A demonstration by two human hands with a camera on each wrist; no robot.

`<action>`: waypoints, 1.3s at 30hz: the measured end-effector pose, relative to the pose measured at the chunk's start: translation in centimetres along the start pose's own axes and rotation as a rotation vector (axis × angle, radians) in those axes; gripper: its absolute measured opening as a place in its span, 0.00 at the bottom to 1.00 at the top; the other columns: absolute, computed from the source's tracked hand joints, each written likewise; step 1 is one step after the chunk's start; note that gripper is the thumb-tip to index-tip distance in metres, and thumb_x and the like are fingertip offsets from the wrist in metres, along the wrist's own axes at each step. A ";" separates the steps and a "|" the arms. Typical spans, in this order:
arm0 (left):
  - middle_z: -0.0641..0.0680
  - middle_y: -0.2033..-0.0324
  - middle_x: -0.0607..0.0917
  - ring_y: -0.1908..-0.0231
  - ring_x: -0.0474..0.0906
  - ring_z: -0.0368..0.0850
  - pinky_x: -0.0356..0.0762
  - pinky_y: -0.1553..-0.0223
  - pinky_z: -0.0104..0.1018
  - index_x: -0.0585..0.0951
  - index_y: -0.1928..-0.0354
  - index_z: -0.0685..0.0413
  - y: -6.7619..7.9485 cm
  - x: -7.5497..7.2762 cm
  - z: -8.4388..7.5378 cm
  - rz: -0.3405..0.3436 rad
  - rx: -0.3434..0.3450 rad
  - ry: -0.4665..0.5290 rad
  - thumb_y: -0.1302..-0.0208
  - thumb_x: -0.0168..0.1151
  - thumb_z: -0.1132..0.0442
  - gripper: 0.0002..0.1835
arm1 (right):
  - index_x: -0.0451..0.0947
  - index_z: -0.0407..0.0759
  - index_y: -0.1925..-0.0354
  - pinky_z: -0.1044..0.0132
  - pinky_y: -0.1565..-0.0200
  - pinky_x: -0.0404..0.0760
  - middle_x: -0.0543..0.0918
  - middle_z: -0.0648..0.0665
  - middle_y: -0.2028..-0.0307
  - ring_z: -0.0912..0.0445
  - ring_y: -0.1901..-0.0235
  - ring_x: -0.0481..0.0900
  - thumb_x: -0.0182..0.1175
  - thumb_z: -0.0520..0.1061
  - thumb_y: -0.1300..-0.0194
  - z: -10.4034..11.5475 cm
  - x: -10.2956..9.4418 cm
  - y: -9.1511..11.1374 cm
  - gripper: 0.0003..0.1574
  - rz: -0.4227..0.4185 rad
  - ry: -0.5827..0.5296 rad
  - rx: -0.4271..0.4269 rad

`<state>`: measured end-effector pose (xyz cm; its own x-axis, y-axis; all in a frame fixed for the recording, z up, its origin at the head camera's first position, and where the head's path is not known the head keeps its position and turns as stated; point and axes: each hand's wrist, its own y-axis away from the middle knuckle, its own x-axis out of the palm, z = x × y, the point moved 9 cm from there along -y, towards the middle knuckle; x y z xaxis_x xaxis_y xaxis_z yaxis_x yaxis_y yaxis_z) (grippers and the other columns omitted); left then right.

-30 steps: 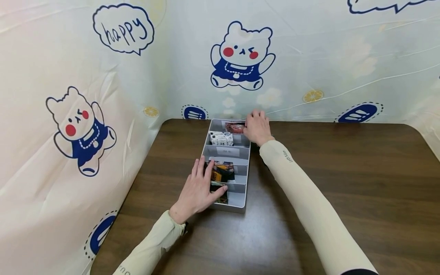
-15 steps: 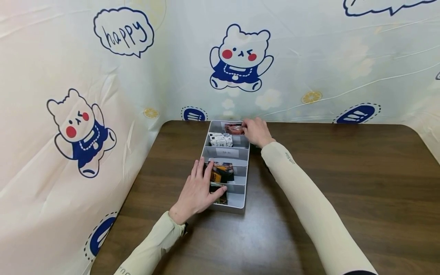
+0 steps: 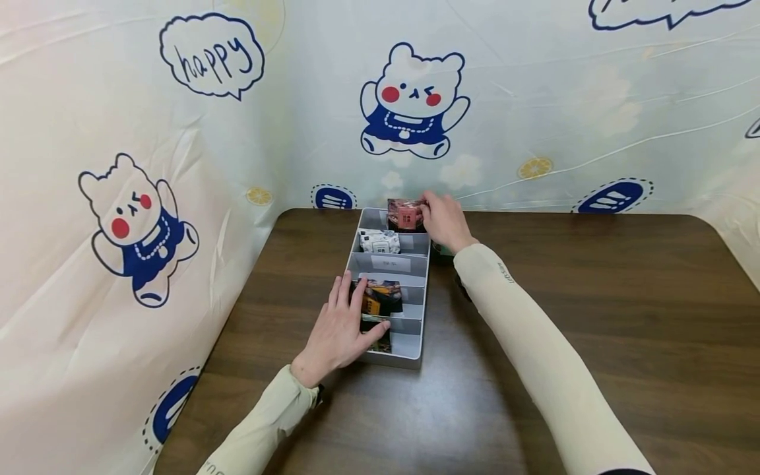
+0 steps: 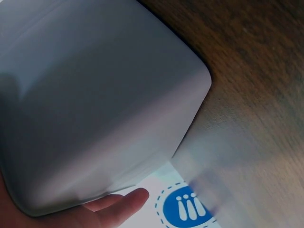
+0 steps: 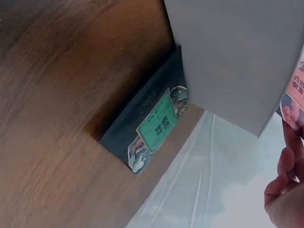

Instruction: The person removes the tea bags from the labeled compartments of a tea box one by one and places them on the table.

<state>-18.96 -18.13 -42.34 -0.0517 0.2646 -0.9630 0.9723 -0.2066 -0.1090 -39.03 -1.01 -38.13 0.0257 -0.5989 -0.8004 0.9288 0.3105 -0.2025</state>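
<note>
My right hand (image 3: 445, 221) pinches the right edge of a dark tea packet with a pink label (image 3: 406, 216), raised upright over the back compartment of a grey divided box (image 3: 394, 361). The same packet's pink label (image 5: 297, 85) shows at the right edge of the right wrist view. My left hand (image 3: 337, 333) rests on the box's left side near the front, fingers straight and spread, thumb over the front compartment. Its fingers partly cover a black and orange packet (image 3: 386, 298) and a dark packet (image 3: 384, 340) inside.
A white floral packet (image 3: 380, 241) sits in the second compartment from the back; a paper label (image 3: 388, 264) marks the middle one. Against the box's right side on the wooden table (image 3: 564, 316), a dark packet with a green label (image 5: 159, 121) lies. Printed curtain (image 3: 505, 99) hangs behind.
My right hand has drawn the pink-labelled packet up out of the back compartment, so more of its front shows. My left hand has stayed on the box.
</note>
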 end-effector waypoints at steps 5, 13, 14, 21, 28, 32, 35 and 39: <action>0.65 0.25 0.50 0.27 0.48 0.65 0.67 0.41 0.65 0.54 0.25 0.51 -0.1 0.3 0.1 0.023 -0.016 0.004 0.40 0.48 0.27 0.49 | 0.73 0.42 0.48 0.49 0.50 0.72 0.82 0.42 0.60 0.46 0.60 0.76 0.42 0.45 0.23 -0.1 -0.9 0.1 0.16 -0.024 -0.067 0.027; 0.65 0.25 0.48 0.27 0.47 0.65 0.66 0.40 0.65 0.54 0.25 0.50 -0.1 0.3 0.3 0.035 -0.027 0.009 0.40 0.47 0.27 0.49 | 0.69 0.39 0.45 0.55 0.60 0.75 0.82 0.41 0.59 0.48 0.64 0.79 0.39 0.44 0.23 -0.8 -1.9 0.1 0.17 -0.059 -0.186 0.059; 0.65 0.25 0.49 0.27 0.47 0.65 0.66 0.40 0.65 0.54 0.25 0.51 -0.1 0.3 0.2 0.033 -0.025 0.011 0.40 0.47 0.27 0.49 | 0.68 0.39 0.44 0.55 0.62 0.75 0.82 0.40 0.59 0.48 0.64 0.79 0.39 0.45 0.23 -1.0 -2.1 0.2 0.18 -0.070 -0.200 0.067; 0.64 0.25 0.48 0.26 0.46 0.65 0.66 0.39 0.65 0.53 0.25 0.51 -0.1 0.4 0.3 0.042 -0.028 0.012 0.40 0.47 0.26 0.50 | 0.64 0.42 0.40 0.59 0.66 0.68 0.79 0.39 0.57 0.48 0.67 0.73 0.37 0.47 0.22 -3.4 -3.7 0.6 0.20 -0.179 -0.308 0.196; 0.64 0.25 0.47 0.26 0.45 0.64 0.64 0.38 0.65 0.53 0.25 0.50 -0.2 0.5 0.3 0.051 -0.034 0.014 0.40 0.46 0.26 0.50 | 0.65 0.41 0.40 0.59 0.66 0.69 0.80 0.37 0.55 0.47 0.65 0.75 0.36 0.46 0.23 -5.8 -5.0 1.4 0.21 -0.210 -0.299 0.251; 0.64 0.25 0.47 0.26 0.46 0.64 0.65 0.39 0.65 0.53 0.25 0.50 -0.2 0.5 0.3 0.047 -0.033 0.014 0.40 0.47 0.26 0.50 | 0.66 0.39 0.40 0.56 0.64 0.70 0.80 0.35 0.54 0.45 0.63 0.76 0.35 0.46 0.23 -7.4 -5.7 2.1 0.22 -0.208 -0.258 0.268; 0.64 0.25 0.48 0.26 0.47 0.65 0.66 0.40 0.66 0.54 0.25 0.51 -0.2 0.4 0.3 0.037 -0.030 0.014 0.40 0.47 0.27 0.49 | 0.66 0.38 0.40 0.51 0.57 0.72 0.79 0.33 0.51 0.43 0.58 0.76 0.35 0.46 0.24 -8.9 -6.2 2.7 0.23 -0.203 -0.227 0.293; 0.64 0.25 0.49 0.27 0.47 0.65 0.66 0.40 0.66 0.55 0.25 0.51 -0.1 0.3 0.3 0.032 -0.031 0.016 0.40 0.48 0.27 0.49 | 0.67 0.36 0.40 0.47 0.49 0.72 0.77 0.31 0.47 0.40 0.52 0.75 0.35 0.45 0.25 -11.1 -7.0 3.7 0.24 -0.191 -0.177 0.322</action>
<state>-19.15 -18.27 -42.69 -0.0172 0.2738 -0.9616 0.9800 -0.1861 -0.0705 -39.91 12.48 -39.55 -0.1209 -0.7501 -0.6502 0.9906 -0.0486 -0.1282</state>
